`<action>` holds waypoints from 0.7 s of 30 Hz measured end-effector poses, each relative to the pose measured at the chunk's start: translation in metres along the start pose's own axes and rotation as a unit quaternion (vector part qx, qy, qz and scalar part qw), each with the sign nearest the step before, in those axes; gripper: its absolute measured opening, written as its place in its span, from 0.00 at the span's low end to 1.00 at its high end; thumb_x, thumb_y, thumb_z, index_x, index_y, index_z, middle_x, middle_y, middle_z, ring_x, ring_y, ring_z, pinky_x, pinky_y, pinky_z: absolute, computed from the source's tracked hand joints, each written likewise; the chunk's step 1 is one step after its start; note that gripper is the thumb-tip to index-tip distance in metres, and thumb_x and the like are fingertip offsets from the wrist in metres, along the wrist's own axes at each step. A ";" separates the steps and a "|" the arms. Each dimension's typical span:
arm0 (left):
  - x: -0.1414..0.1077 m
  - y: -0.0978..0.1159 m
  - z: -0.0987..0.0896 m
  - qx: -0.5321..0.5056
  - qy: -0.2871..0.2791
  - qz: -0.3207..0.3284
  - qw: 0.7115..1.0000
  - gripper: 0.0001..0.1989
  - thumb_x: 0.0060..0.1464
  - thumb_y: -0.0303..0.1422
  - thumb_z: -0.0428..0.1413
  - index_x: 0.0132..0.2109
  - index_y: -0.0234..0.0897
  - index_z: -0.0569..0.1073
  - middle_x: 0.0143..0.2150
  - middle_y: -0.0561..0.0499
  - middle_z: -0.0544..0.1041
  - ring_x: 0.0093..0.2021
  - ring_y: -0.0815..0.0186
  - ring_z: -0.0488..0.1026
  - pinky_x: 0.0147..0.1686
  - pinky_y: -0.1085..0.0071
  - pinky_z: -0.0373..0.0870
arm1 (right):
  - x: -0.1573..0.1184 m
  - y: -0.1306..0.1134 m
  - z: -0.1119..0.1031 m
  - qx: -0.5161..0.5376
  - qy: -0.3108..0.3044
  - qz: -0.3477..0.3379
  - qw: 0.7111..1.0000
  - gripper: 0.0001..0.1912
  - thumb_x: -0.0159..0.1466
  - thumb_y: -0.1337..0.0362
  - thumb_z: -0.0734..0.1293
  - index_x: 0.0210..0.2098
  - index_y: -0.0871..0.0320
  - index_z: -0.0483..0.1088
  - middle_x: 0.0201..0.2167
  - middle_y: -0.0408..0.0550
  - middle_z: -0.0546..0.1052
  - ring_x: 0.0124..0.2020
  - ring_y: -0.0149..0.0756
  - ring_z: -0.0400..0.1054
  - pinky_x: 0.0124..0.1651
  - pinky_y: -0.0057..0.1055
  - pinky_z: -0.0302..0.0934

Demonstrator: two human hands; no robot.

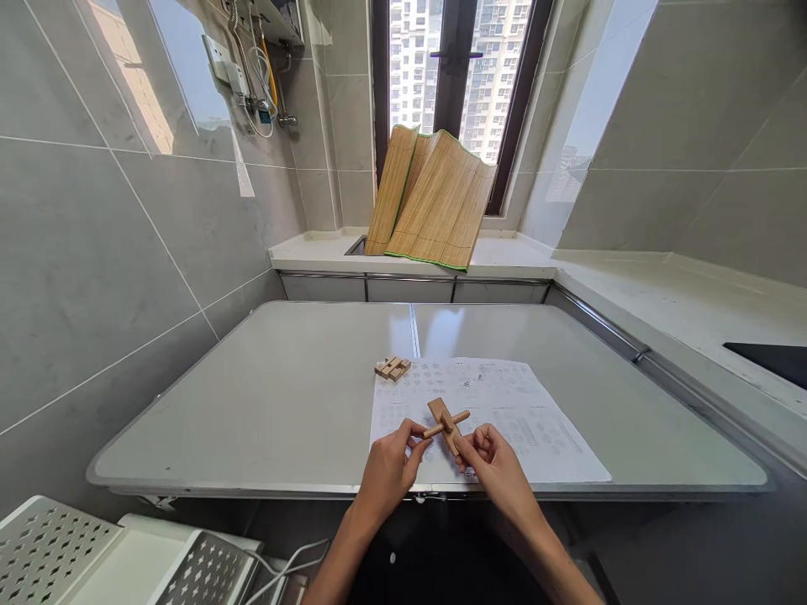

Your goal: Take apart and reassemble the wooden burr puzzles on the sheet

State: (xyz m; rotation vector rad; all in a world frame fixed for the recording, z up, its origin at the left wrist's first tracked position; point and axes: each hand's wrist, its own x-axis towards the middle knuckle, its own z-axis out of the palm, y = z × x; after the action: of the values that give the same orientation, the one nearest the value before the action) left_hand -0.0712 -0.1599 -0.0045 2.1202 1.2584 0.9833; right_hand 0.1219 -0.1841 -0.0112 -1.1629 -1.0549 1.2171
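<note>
Forearms (344, 550) reach in, the left hand (386, 470) pinching a wooden rod (465, 416) near one end; the right hand (498, 475), fingers curled, grips the flat wooden piece (436, 408) it crosses, over a printed sheet (535, 428); adjusting either calls for steady pinches.

Both our bare forearms reach up from the bottom edge, angled inward; our bare left hand (392, 462) pinches with thumb and fingertips, our bare right hand (495, 464) grips between thumb and curled fingers, the two close together but apart.
</note>
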 end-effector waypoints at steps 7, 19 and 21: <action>0.003 0.000 0.001 -0.032 0.004 -0.034 0.999 0.07 0.67 0.36 0.51 0.50 0.44 0.68 0.38 0.53 0.82 0.33 0.66 0.77 0.30 0.73 0.71 | 0.053 -0.014 -0.066 -0.190 0.060 -0.067 0.978 0.26 0.60 0.42 0.71 0.29 0.50 0.53 0.27 0.44 0.79 0.28 0.41 0.74 0.34 0.34 0.64; 0.004 0.001 -0.002 -0.071 0.010 -0.051 0.996 0.08 0.66 0.38 0.50 0.43 0.41 0.72 0.33 0.51 0.82 0.28 0.66 0.75 0.26 0.74 0.68 | 0.144 -0.048 -0.163 -0.467 0.149 0.030 0.871 0.18 0.55 0.51 0.70 0.24 0.51 0.57 0.19 0.44 0.79 0.27 0.43 0.73 0.29 0.32 0.56; 0.004 0.000 -0.002 -0.075 0.013 -0.054 0.996 0.08 0.66 0.38 0.51 0.43 0.41 0.72 0.32 0.52 0.82 0.28 0.66 0.76 0.25 0.74 0.68 | 0.153 -0.048 -0.169 -0.482 0.144 0.038 0.863 0.17 0.54 0.53 0.71 0.23 0.51 0.58 0.18 0.44 0.78 0.27 0.42 0.72 0.29 0.32 0.55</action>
State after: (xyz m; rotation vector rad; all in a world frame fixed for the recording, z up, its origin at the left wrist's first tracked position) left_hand -0.0714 -0.1564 -0.0023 1.9110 1.2574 1.0277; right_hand 0.3069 -0.0446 0.0132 -2.0855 -1.4339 0.4794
